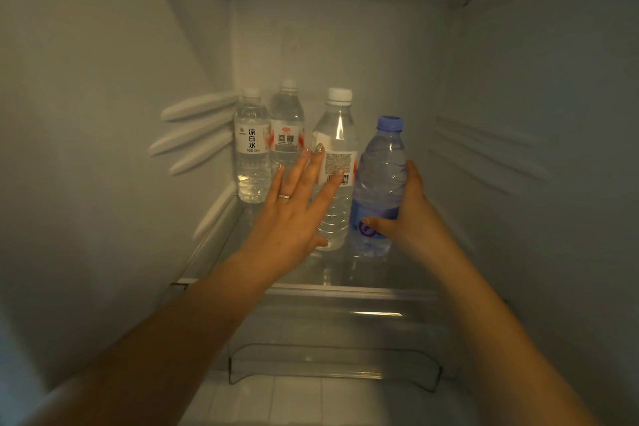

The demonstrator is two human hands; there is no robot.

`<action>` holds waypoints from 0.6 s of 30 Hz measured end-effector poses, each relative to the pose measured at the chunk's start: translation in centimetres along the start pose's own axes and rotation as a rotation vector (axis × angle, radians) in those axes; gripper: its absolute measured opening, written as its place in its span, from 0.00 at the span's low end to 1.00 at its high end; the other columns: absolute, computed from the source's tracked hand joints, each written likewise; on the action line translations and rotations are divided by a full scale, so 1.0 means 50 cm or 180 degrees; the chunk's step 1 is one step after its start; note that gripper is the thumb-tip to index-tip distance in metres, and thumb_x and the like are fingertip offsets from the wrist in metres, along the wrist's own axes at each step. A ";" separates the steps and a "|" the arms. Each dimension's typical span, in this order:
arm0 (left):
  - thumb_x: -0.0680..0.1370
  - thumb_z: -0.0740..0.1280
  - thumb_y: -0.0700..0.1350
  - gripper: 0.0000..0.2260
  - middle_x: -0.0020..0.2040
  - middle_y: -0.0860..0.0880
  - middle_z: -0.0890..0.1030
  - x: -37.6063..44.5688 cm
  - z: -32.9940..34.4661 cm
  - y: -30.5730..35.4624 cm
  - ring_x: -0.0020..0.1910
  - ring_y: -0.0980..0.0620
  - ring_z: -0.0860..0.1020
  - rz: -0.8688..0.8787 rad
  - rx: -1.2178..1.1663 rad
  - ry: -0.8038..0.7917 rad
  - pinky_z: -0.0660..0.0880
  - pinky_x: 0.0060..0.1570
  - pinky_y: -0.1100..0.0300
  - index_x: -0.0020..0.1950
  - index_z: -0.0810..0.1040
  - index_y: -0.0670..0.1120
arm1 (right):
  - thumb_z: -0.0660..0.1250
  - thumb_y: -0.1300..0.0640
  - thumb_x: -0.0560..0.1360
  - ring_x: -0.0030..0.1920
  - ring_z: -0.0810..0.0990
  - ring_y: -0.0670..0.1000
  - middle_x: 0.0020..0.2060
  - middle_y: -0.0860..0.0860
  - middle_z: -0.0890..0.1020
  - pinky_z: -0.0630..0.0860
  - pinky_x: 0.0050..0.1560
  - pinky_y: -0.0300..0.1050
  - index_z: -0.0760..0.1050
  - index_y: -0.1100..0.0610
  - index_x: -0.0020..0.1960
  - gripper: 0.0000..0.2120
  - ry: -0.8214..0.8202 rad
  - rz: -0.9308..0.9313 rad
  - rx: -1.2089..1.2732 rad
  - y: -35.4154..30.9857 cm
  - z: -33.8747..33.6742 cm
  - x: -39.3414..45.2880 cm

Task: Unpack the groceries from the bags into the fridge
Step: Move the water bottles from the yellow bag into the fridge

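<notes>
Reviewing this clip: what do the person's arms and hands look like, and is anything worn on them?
Both forearms are bare, with no sleeves, gloves or watch in view. The left hand wears a thin band ring on one finger, and its long nails are decorated, one with glitter. The right hand shows no ring; one long, pale nail shows on its thumb.

The bottle [251, 145] farthest to the left of the left hand [294, 214] bore a white label with the large characters 凉白水 down it; smaller print beneath them was too blurred to read; the bottle behind the left hand's fingertips [337, 162] carried a barcode and fine print, illegible; the blue-capped bottle [378, 183] gripped by the right hand [411, 207] showed a red and white logo, unreadable.
</notes>
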State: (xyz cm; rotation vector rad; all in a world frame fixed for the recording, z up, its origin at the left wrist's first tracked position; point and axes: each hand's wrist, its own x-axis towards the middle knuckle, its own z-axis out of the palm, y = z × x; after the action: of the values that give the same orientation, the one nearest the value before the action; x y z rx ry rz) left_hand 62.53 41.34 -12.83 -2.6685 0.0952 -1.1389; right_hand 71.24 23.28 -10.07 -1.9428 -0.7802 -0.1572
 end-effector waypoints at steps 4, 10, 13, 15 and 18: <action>0.59 0.80 0.55 0.54 0.76 0.35 0.51 0.008 0.006 -0.004 0.75 0.37 0.51 -0.0079 0.0130 -0.0103 0.58 0.68 0.36 0.75 0.53 0.43 | 0.75 0.64 0.67 0.62 0.73 0.51 0.66 0.50 0.70 0.73 0.57 0.45 0.53 0.52 0.74 0.44 0.0033 -0.0107 0.0093 0.012 0.008 0.017; 0.61 0.79 0.55 0.52 0.76 0.37 0.47 0.039 0.031 -0.019 0.75 0.38 0.52 -0.0181 0.0242 -0.0310 0.57 0.70 0.39 0.76 0.53 0.42 | 0.75 0.55 0.64 0.55 0.78 0.53 0.58 0.49 0.75 0.78 0.55 0.57 0.59 0.49 0.69 0.39 0.0058 0.0031 0.0160 0.034 0.027 0.070; 0.60 0.79 0.56 0.53 0.75 0.38 0.46 0.053 0.051 -0.032 0.74 0.38 0.55 -0.0191 0.0423 -0.0318 0.59 0.69 0.40 0.75 0.54 0.41 | 0.75 0.48 0.61 0.55 0.78 0.55 0.56 0.50 0.76 0.77 0.55 0.57 0.62 0.51 0.67 0.39 0.0074 0.0065 0.0194 0.040 0.037 0.101; 0.60 0.79 0.58 0.54 0.75 0.38 0.46 0.063 0.067 -0.041 0.74 0.38 0.55 -0.0182 0.0591 -0.0350 0.57 0.69 0.39 0.76 0.52 0.41 | 0.77 0.57 0.65 0.57 0.76 0.51 0.57 0.48 0.73 0.75 0.58 0.51 0.60 0.55 0.69 0.38 0.0061 -0.0028 0.0040 0.043 0.041 0.116; 0.59 0.78 0.59 0.55 0.75 0.38 0.47 0.082 0.084 -0.053 0.74 0.38 0.55 -0.0205 0.0807 -0.0337 0.53 0.68 0.38 0.75 0.53 0.41 | 0.76 0.63 0.65 0.59 0.74 0.50 0.59 0.48 0.72 0.73 0.59 0.49 0.59 0.56 0.69 0.39 0.0087 -0.0146 0.0061 0.056 0.043 0.139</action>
State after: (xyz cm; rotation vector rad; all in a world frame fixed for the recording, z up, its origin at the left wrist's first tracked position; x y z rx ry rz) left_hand 68.33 44.11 -12.10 -2.5142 -0.1450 -0.9541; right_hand 77.87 27.42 -10.29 -1.9018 -0.8059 -0.2031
